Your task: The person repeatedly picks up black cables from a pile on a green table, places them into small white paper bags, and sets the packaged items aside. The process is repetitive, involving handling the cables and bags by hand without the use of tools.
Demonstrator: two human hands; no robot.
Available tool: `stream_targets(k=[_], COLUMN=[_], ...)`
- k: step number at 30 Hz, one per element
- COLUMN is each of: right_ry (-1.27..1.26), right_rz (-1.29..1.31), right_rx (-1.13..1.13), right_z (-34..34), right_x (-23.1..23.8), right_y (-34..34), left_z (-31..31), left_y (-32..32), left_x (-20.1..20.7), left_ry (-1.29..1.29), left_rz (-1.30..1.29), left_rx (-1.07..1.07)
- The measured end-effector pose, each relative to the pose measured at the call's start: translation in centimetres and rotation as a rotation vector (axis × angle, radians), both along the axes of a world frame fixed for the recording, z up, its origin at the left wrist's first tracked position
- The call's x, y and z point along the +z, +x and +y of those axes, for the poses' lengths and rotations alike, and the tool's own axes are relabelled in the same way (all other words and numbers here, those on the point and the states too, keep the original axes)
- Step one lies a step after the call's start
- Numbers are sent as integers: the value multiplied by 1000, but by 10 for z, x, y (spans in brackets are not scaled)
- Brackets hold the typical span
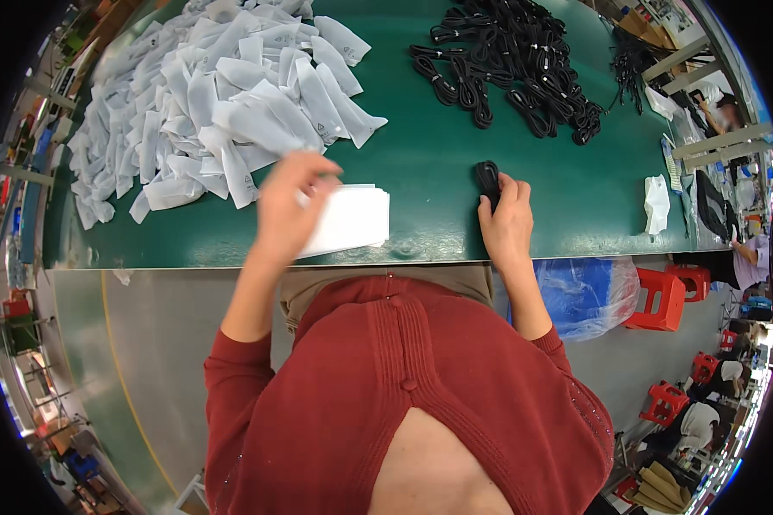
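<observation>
Holds black cord bundle (487, 178) in right fingers (510, 190) at bench (434, 176), right of white stack (352, 219); seems light, bendy, best pinched round its middle; has blurry left fingers (307, 164) by stack, cannot tell if wide

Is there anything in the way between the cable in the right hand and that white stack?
Nothing visible: only green tabletop lies between the black cable bundle in the right hand and the white stack.
</observation>
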State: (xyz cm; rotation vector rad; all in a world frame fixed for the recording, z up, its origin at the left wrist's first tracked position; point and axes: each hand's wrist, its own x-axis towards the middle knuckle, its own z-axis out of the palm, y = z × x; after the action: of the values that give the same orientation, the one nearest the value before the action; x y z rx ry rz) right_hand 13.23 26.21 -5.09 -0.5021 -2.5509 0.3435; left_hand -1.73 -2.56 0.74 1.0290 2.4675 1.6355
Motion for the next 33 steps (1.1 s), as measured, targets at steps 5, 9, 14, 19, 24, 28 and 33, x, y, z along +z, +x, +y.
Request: stream_targets(k=[5,9,14,19,24,28,33], right_ry=[-524,-639,-534,-480,-403,-1058,-1784], right_rz=[117,109,63,-13,-51,-304,-440], right_rx=[261,433,519,590,726,424,355], right_z=[-24,-46,-60,-59,-56,-63,-54], right_x=[15,13,22,25,29,29,28], right_y=[-7,-12,-9,-7,-13,-18,-32], left_z=[17,22,22,19,21,23,27], left_y=[37,40,43,41,45,44,46], left_x=[-41,-53,-50,-50,-44,-34,-23], left_ry=[-201,-207,-91,13,38,-27,-62], left_rz=[281,252,-110,-154,-63,200,325], left_rx=[-89,-66,16,-17,-99,-192,-221])
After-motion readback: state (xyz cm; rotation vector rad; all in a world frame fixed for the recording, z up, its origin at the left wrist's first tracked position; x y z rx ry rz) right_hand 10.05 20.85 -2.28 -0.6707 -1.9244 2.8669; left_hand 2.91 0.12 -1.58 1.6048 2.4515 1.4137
